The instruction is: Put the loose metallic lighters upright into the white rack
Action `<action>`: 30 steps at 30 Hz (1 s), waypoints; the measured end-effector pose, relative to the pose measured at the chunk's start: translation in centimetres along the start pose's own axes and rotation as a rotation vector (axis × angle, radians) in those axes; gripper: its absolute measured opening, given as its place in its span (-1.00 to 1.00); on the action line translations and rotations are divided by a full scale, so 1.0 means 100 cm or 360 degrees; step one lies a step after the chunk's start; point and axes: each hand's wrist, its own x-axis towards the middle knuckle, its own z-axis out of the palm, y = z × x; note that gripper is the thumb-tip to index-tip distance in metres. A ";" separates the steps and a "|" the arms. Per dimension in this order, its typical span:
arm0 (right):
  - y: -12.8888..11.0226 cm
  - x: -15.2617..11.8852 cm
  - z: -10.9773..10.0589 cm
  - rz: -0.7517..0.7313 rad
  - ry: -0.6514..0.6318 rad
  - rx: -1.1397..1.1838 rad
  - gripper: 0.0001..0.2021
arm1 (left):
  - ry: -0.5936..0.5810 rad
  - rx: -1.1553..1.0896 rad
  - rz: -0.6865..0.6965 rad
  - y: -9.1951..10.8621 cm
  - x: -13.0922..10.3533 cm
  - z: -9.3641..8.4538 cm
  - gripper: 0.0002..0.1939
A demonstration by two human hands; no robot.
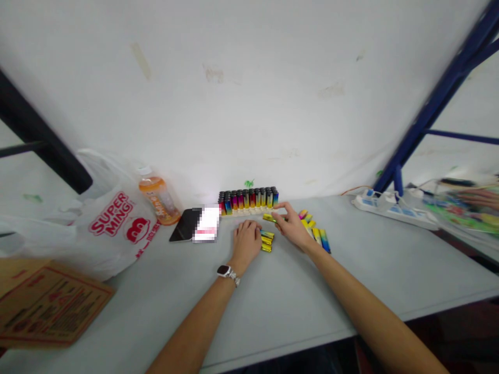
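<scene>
A white rack (pixel 249 211) near the wall holds several upright lighters (pixel 246 199) with dark tops and shiny coloured bodies. My right hand (pixel 290 227), closed in a pinch, has a yellow lighter (pixel 268 217) held sideways just in front of the rack. My left hand (pixel 246 240) rests on the table, its fingers curled at the left ends of a few yellow and blue lighters (pixel 267 241) lying stacked side by side; its fingertips are partly hidden. Beyond my right wrist, more loose lighters (pixel 320 238) lie in a group, partly covered by that hand.
Left of the rack are a dark tablet-like slab (pixel 182 224), an orange drink bottle (pixel 159 200), a white plastic bag (pixel 113 223) and a cardboard box (pixel 54 304). A power strip (pixel 393 209) lies at the right, by blue metal posts (pixel 432 98). Another person's hand (pixel 479 197) shows at far right.
</scene>
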 end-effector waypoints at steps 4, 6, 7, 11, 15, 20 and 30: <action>-0.002 0.002 0.004 0.0050 0.0125 0.0200 -0.56 | -0.0014 0.0005 -0.0005 0.001 0.000 -0.002 -0.79; 0.001 0.004 0.005 0.0057 0.0200 0.0220 -0.54 | -0.0016 0.0011 -0.0006 0.001 -0.001 -0.002 -0.79; 0.002 0.005 0.006 0.0037 0.0235 0.0182 -0.55 | -0.0016 0.0014 -0.0005 0.001 -0.001 -0.003 -0.79; 0.009 0.005 0.011 -0.0078 0.0234 0.0166 -0.54 | -0.0017 0.0021 0.0012 0.001 -0.001 -0.001 -0.79; 0.007 0.001 0.017 0.0084 -0.0016 0.0522 -0.57 | -0.0027 0.0026 0.0019 0.001 0.000 -0.001 -0.78; 0.002 -0.008 0.019 0.0114 -0.0001 0.0113 -0.52 | -0.0022 0.0003 0.0031 0.003 -0.001 -0.001 -0.81; 0.003 -0.012 0.024 -0.0224 0.0210 -0.0506 -0.65 | -0.0023 0.0015 0.0045 0.002 -0.001 0.000 -0.78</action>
